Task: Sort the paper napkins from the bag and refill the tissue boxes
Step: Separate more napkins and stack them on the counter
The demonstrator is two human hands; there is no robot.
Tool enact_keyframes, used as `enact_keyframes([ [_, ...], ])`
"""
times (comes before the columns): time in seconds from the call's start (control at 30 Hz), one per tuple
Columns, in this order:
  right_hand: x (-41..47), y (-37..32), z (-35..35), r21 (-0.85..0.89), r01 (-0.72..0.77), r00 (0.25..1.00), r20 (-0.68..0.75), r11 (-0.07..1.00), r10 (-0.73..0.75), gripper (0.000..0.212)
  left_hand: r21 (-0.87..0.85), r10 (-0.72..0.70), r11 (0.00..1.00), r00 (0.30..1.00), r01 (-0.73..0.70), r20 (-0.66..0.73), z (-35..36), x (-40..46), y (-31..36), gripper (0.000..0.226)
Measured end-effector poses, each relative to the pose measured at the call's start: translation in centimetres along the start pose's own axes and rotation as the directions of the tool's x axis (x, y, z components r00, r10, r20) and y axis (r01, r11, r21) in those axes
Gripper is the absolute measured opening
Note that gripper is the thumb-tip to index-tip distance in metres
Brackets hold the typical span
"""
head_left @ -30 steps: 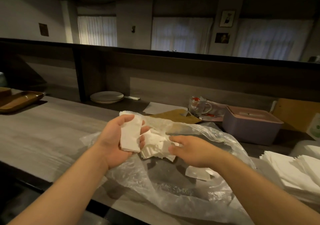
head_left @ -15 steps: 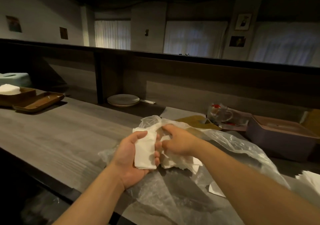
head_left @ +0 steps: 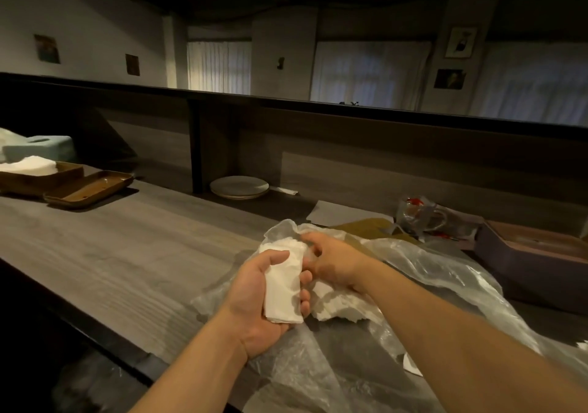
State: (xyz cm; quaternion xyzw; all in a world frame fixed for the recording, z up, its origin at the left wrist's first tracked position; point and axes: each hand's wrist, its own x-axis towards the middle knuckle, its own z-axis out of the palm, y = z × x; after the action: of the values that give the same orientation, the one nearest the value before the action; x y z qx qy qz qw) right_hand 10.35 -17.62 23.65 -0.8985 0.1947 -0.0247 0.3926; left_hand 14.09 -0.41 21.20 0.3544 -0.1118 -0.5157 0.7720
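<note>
On the far left of the worktop [head_left: 105,253], a tray [head_left: 31,178] is already holding stacked napkins. The left hand [head_left: 254,298] is gripping a folded stack of napkins [head_left: 283,285], while the right hand [head_left: 334,261] is pinching its top edge above the clear bag [head_left: 429,272]. Squaring the edges before adding more would, I think, be keeping the stack tidy.

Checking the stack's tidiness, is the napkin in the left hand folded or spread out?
Folded: the napkin lies as a compact rectangle in the left hand, thumb across its top.
</note>
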Motion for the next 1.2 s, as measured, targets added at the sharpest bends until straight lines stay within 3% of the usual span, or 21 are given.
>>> enact_keyframes([
  [0.1,0.1,0.0,0.2,0.081,-0.045,0.999,-0.004,0.996,0.046,0.027,-0.02,-0.007,1.0,1.0,0.007,0.011,0.0,-0.1,0.0,0.038],
  [0.2,-0.2,-0.4,0.0,0.009,-0.052,0.999,0.014,0.999,0.052,0.03,-0.03,-0.02,0.999,1.0,0.021,0.018,-0.2,-0.1,0.0,0.036],
  [0.3,-0.4,-1.0,-0.3,-0.111,-0.079,0.996,0.019,0.991,0.082,0.049,-0.01,-0.013,1.0,1.0,0.013,-0.003,0.0,-0.1,-0.1,0.036],
  [0.5,-0.8,-1.1,-1.5,-0.235,-0.183,0.982,-0.009,0.955,0.186,0.036,-0.012,0.005,1.0,0.998,-0.006,-0.065,0.4,-0.3,0.0,0.044],
  [0.67,-3.9,-1.2,-3.5,-0.111,-0.021,0.989,-0.15,0.994,0.005,0.024,-0.025,0.017,0.999,0.997,-0.019,-0.078,0.4,-0.6,0.2,0.041],
  [0.8,-7.4,-1.1,-5.3,0.093,0.122,0.943,-0.321,0.988,-0.086,0.026,-0.036,0.039,0.998,0.995,-0.042,-0.095,0.5,-0.7,0.2,0.043],
  [0.93,-10.7,-0.1,-6.6,0.29,0.167,0.909,-0.415,0.942,-0.034,0.024,-0.063,0.054,0.996,0.995,-0.06,-0.088,1.3,-1.5,0.2,0.044],
  [1.07,-13.9,2.0,-7.4,0.414,0.086,0.915,-0.393,0.906,0.092,0.021,-0.065,0.077,0.994,0.992,-0.084,-0.098,3.3,-2.1,0.4,0.041],
  [1.2,-15.6,4.5,-7.2,0.165,-0.141,0.938,-0.293,0.976,0.185,0.033,-0.025,0.038,0.999,0.998,-0.039,-0.043,7.9,-1.3,-0.2,0.039],
])
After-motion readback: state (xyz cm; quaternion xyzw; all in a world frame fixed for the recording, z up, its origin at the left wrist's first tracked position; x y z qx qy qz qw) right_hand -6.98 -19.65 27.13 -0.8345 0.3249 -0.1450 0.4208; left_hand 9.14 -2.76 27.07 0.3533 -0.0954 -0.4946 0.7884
